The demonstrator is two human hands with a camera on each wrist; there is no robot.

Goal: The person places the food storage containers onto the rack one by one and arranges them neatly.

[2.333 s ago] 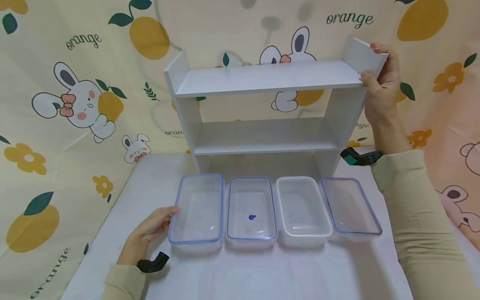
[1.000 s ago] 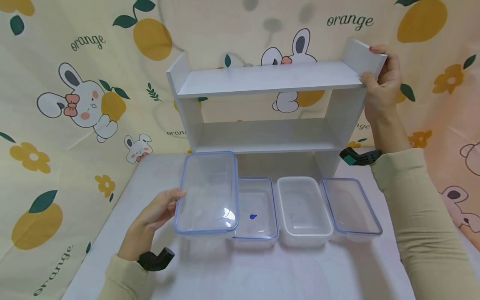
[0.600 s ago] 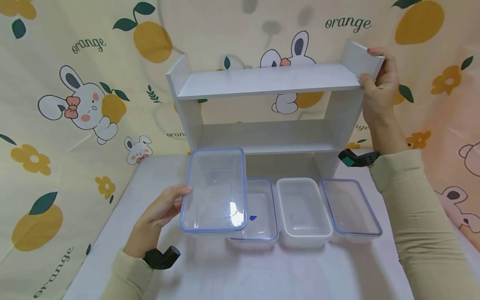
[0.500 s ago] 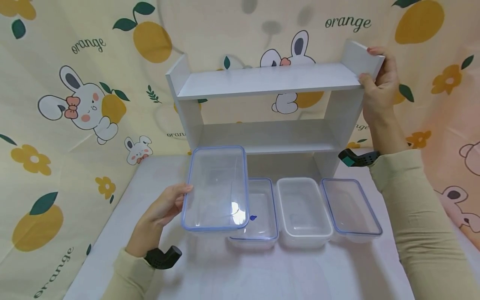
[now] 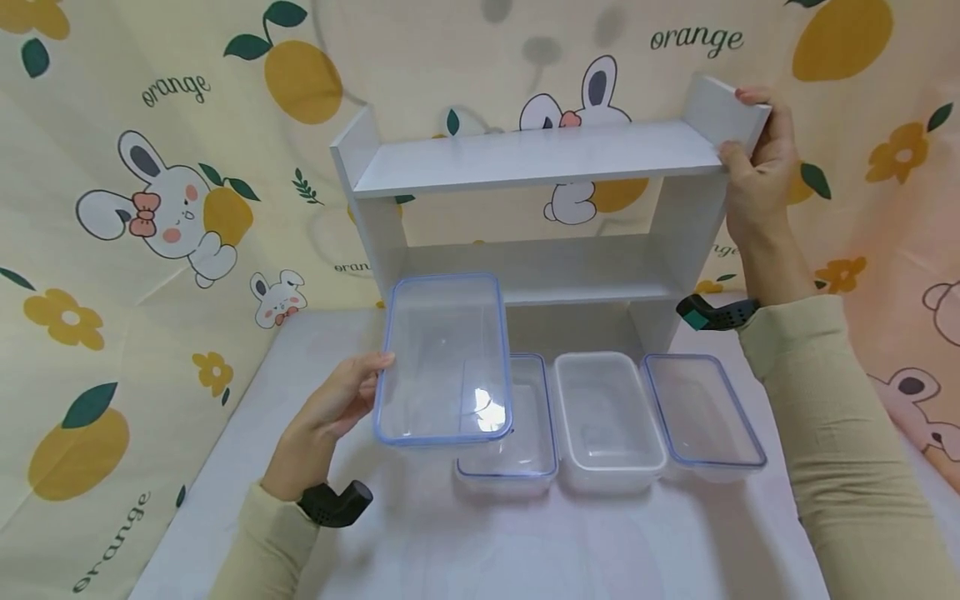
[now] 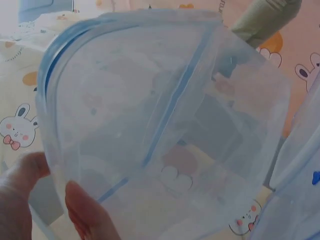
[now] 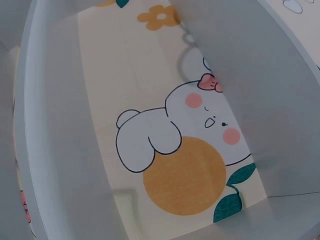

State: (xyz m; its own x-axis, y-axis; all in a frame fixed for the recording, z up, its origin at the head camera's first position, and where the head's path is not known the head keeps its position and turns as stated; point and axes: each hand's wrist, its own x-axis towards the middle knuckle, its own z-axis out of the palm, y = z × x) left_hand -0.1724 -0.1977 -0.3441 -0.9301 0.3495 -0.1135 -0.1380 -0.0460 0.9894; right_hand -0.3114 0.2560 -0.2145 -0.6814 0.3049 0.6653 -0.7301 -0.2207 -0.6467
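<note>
At the left, the left hand (image 5: 341, 396) reaches in from the near side, its grip clamped on the left long edge of a blue-rimmed container (image 5: 442, 358). This clear box is held up over the white tabletop (image 5: 420, 550), just in front of the left half of a white shelf unit (image 5: 525, 154). Its long axis runs away from the person, nearly straight, one short end toward the shelf unit and the other toward the person; its broad top faces up, with a bright reflection near the right front corner.

Next to the right, partly hidden under it from the head camera, a second container (image 5: 536, 425) rests on the tabletop, also lengthwise front to back. Just beside it lies a white-rimmed container (image 5: 611, 408), then a fourth container (image 5: 701, 408) with a blue rim, its long axis slanting so the near end sits farther right.

At the far right, the right hand (image 5: 761, 175) has its grip clamped on the shelf unit's upper right side panel, thumb in front.
</note>
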